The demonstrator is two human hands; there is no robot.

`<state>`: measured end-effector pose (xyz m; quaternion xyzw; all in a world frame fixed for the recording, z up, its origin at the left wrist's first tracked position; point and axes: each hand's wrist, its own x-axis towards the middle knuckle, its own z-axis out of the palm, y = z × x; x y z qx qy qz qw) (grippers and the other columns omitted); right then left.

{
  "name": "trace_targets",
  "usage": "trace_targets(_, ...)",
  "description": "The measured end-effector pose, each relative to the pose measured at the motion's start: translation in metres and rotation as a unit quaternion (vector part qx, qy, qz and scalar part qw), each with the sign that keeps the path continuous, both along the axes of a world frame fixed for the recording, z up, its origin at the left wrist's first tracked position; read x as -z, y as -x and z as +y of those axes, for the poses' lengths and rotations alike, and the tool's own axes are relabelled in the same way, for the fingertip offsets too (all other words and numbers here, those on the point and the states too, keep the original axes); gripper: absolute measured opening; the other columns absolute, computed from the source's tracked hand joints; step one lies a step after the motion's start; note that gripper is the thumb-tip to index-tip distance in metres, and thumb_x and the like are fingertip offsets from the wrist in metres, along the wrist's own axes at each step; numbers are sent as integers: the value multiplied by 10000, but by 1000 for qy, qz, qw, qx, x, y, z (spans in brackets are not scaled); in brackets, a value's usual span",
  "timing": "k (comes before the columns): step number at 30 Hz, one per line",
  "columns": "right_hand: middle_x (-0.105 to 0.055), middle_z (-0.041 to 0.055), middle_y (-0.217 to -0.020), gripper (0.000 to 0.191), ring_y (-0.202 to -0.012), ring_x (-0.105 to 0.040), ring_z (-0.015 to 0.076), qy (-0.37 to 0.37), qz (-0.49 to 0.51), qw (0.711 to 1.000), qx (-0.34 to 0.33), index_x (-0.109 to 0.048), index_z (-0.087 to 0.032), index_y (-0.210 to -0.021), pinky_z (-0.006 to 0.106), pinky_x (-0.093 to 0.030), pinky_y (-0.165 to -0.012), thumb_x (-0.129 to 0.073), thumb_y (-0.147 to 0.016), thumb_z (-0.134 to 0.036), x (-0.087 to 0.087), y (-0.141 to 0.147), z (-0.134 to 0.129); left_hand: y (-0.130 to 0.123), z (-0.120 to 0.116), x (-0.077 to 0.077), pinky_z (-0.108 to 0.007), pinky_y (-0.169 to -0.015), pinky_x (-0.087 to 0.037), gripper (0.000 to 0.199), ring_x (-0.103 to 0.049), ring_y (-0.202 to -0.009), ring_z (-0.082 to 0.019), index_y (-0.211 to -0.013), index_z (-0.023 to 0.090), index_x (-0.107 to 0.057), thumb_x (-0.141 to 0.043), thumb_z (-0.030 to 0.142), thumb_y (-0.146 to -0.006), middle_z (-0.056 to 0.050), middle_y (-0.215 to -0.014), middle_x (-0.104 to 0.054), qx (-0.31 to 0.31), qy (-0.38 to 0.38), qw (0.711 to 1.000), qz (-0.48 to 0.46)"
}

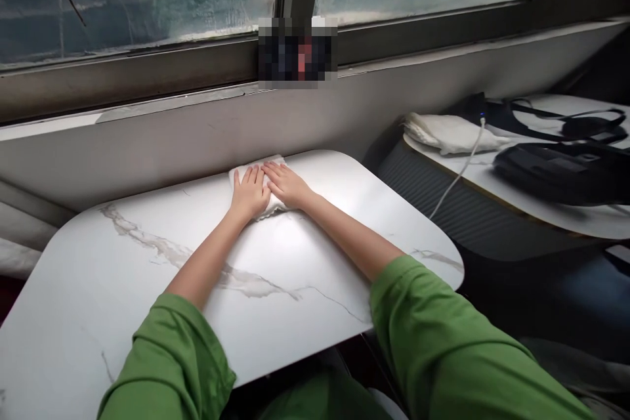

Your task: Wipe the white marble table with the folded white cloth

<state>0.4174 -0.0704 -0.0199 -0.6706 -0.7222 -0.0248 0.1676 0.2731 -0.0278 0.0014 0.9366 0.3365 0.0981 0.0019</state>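
A folded white cloth [272, 208] lies on the marble-patterned white table [147, 289], close to the table's far edge by the wall. My left hand [249, 193] rests flat on the cloth with its fingers stretched out. Beside it, my right hand [288, 185] also presses flat on the cloth, fingers extended toward the left. The two hands meet near the thumbs. Most of the cloth is hidden under them; its edges show above and below. Neither hand is gripping it.
A wall and a window frame [418, 36] border the table's far side. On a second table [556, 220] at right lie a crumpled white cloth [453, 131], a black bag [566, 174] and straps. A white cable [460, 174] hangs over its edge.
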Motion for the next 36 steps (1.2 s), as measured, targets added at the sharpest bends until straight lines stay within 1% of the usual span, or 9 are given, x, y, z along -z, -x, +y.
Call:
trace_targets(4,-317,211,-1521,579,-1427,-265,295,17,-13,1000,-7,-356,27,-1443,476,-217,-1173,-297,-943,-258,-7,28,-55,28,-42,-1,-536,-1179,-97,545,-237,-1442,-247,-1465,60,-332,-259,262,-964,-131,-1543,-295,27,6,999,18)
trace_targets(12,-303,197,-1523,581,-1447,-186,290,-16,3,999,-37,-349,-3,-1457,536,-256,-1163,-294,-946,-274,-14,109,-204,114,-175,5,-600,-1157,-163,560,-228,-1439,-317,-1440,23,-384,-269,277,-954,-157,-1530,-306,116,-63,991,3)
trace_targets(14,-308,191,-1523,591,-1448,-178,295,-18,5,999,-33,-345,-13,-1463,538,-270,-1159,-326,-927,-262,-15,124,-224,130,-193,6,-589,-1161,-167,562,-224,-1440,-318,-1439,29,-393,-288,284,-948,-149,-1530,-310,130,-78,988,-2)
trace_targets(17,-312,187,-1523,614,-1447,-182,301,-13,9,999,-29,-338,-10,-1466,531,-265,-1163,-356,-902,-252,-16,135,-229,141,-199,6,-578,-1165,-164,568,-224,-1443,-303,-1454,50,-373,-286,286,-945,-131,-1539,-297,128,-79,989,2)
trace_targets(19,-310,180,-1527,610,-1446,-192,298,-8,12,999,-42,-343,-4,-1462,521,-244,-1173,-352,-905,-252,-16,136,-217,141,-189,5,-597,-1155,-168,574,-237,-1439,-302,-1467,74,-357,-277,291,-942,-118,-1547,-281,106,-62,992,15)
trace_targets(22,-321,183,-1522,588,-1437,-234,295,-3,19,997,-69,-365,12,-1446,510,-225,-1179,-323,-925,-259,-15,132,-175,135,-155,2,-625,-1134,-185,573,-260,-1430,-312,-1470,78,-349,-261,270,-937,-125,-1548,-277,45,-24,998,39)
trace_targets(26,-357,199,-1503,555,-1418,-287,292,-9,31,998,-60,-408,5,-1420,499,-225,-1173,-330,-928,-241,-13,128,-85,125,-79,-3,-580,-1156,-162,551,-258,-1435,-276,-1459,57,-343,-246,218,-941,-151,-1548,-275,-30,-3,999,34)
trace_targets(31,-398,188,-1488,530,-1396,-329,281,-21,26,998,-49,-420,-10,-1410,455,-215,-1169,-392,-922,-217,-13,138,17,129,14,-6,-537,-1165,-143,503,-300,-1418,-235,-1409,94,-394,-284,200,-930,-147,-1519,-349,-64,-9,998,-2)
trace_targets(36,-421,166,-1480,518,-1385,-346,270,-27,29,999,-23,-432,-21,-1408,428,-216,-1169,-396,-929,-214,-14,146,49,135,51,-7,-510,-1163,-165,457,-356,-1387,-213,-1357,131,-441,-302,192,-926,-132,-1486,-414,-56,-23,998,-10)
